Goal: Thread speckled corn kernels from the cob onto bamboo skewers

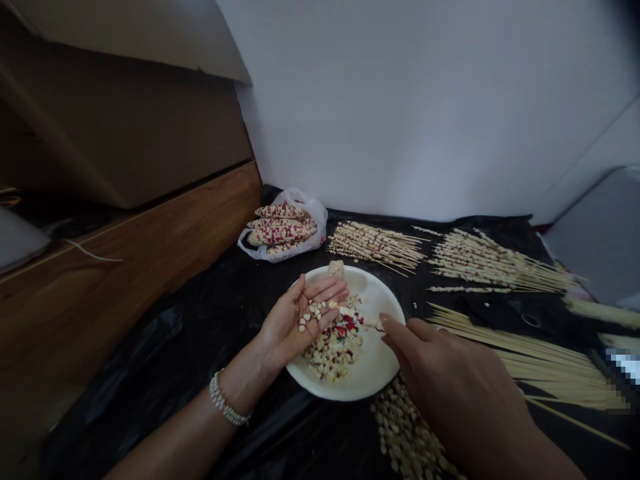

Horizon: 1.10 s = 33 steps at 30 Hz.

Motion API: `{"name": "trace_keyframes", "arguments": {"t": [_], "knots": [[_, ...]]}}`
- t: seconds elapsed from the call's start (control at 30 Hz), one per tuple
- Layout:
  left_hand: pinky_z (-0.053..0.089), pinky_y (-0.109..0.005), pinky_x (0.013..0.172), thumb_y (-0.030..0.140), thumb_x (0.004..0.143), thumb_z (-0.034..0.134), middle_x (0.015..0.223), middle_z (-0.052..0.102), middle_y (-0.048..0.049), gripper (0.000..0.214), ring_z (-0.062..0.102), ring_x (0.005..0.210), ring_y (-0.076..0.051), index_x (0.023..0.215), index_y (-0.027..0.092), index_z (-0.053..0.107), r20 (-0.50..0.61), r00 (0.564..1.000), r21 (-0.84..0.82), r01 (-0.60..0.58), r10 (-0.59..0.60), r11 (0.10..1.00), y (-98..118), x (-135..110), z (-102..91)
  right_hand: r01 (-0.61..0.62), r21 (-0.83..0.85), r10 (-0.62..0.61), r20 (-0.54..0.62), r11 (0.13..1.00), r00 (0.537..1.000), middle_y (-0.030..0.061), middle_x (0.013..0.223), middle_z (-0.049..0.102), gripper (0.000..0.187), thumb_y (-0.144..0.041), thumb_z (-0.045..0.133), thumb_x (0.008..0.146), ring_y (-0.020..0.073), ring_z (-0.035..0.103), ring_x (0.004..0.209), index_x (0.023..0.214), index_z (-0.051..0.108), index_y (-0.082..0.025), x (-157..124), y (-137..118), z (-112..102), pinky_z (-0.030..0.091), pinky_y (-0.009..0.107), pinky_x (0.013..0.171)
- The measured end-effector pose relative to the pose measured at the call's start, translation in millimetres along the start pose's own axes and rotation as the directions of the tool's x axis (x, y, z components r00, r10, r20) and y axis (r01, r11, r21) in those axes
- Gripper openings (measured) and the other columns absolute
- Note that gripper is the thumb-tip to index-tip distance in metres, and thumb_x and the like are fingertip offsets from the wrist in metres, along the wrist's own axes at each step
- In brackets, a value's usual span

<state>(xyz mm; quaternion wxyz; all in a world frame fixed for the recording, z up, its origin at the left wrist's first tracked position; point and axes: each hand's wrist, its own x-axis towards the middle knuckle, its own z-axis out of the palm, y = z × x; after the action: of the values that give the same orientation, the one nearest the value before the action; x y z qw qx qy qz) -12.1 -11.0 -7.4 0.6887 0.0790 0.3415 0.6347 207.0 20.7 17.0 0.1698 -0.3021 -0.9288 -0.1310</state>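
Observation:
My left hand (pixel 300 319) lies palm up over the left side of a white plate (pixel 373 370), cupped and holding several pale corn kernels (pixel 314 312). My right hand (pixel 440 373) reaches in from the right, its fingers pinched at the plate's right side on a thin skewer with kernels threaded on it (pixel 369 325). On the plate lies a heap of loose kernels (pixel 335 350), pale with a few red ones. A pearl bracelet (pixel 226 403) circles my left wrist.
A black plastic sheet (pixel 200 347) covers the surface. At the back are a white bag of red-speckled corn cobs (pixel 283 230) and bundles of threaded skewers (pixel 375 243) (pixel 490 263). Bare bamboo skewers (pixel 540 363) lie right; more loose kernels (pixel 405 433) lie below the plate. A wooden ledge (pixel 125 267) borders the left.

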Motion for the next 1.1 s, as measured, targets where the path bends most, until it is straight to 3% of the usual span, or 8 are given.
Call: {"name": "trace_keyframes", "arguments": {"t": [0.37,0.5,0.6,0.77,1.1], "knots": [[0.046,-0.033,0.093,0.042,0.096,0.032,0.129,0.057,-0.0229,0.056,0.053,0.122,-0.027,0.131,0.0,0.047,0.033,0.999,0.03,0.002,-0.003,1.0,-5,3,-1.1,0.001,0.078,0.002,-0.041,0.997,0.999,-0.0038,0.058,0.053,0.023,-0.008,0.054,0.067,0.0127,0.048,0.04,0.085,0.06,-0.021,1,-7,2,0.008,0.028,0.047],[0.044,-0.033,0.097,0.042,0.096,0.032,0.129,0.057,-0.023,0.057,0.052,0.122,-0.027,0.132,0.0,0.046,0.019,1.0,0.015,0.001,-0.001,1.0,-6,1,3.2,0.018,0.078,-0.013,-0.054,0.997,0.998,-0.0031,0.06,0.056,0.033,-0.005,0.054,0.064,0.0133,0.051,0.042,0.093,0.062,-0.02,1,-10,7,0.011,0.029,0.047],[0.047,-0.034,0.093,0.042,0.096,0.032,0.127,0.058,-0.0228,0.057,0.053,0.121,-0.028,0.134,0.001,0.045,0.037,0.999,0.017,0.021,-0.021,1.0,-7,0,4.7,0.019,0.061,-0.017,-0.047,0.998,0.999,-0.003,0.062,0.058,0.042,-0.004,0.054,0.063,0.0126,0.052,0.043,0.102,0.063,-0.02,1,-11,10,0.013,0.029,0.046],[0.053,-0.03,0.077,0.042,0.096,0.032,0.124,0.061,-0.0233,0.057,0.056,0.117,-0.028,0.135,0.001,0.044,0.077,0.996,0.056,0.031,-0.035,0.998,-8,-1,2.7,0.002,0.033,-0.002,0.0,0.999,1.0,-0.0014,0.065,0.06,0.04,-0.005,0.055,0.068,0.0113,0.054,0.047,0.104,0.063,-0.02,1,-10,11,0.016,0.029,0.046],[0.053,-0.029,0.074,0.042,0.096,0.032,0.125,0.06,-0.0237,0.058,0.06,0.111,-0.027,0.137,0.001,0.041,0.059,0.998,0.07,0.016,-0.02,0.997,-10,0,3.0,0.015,0.016,-0.014,-0.058,1.0,0.998,-0.0013,0.063,0.059,0.044,-0.007,0.054,0.064,0.0133,0.054,0.044,0.105,0.065,-0.017,0,-12,12,0.019,0.028,0.044]]}}
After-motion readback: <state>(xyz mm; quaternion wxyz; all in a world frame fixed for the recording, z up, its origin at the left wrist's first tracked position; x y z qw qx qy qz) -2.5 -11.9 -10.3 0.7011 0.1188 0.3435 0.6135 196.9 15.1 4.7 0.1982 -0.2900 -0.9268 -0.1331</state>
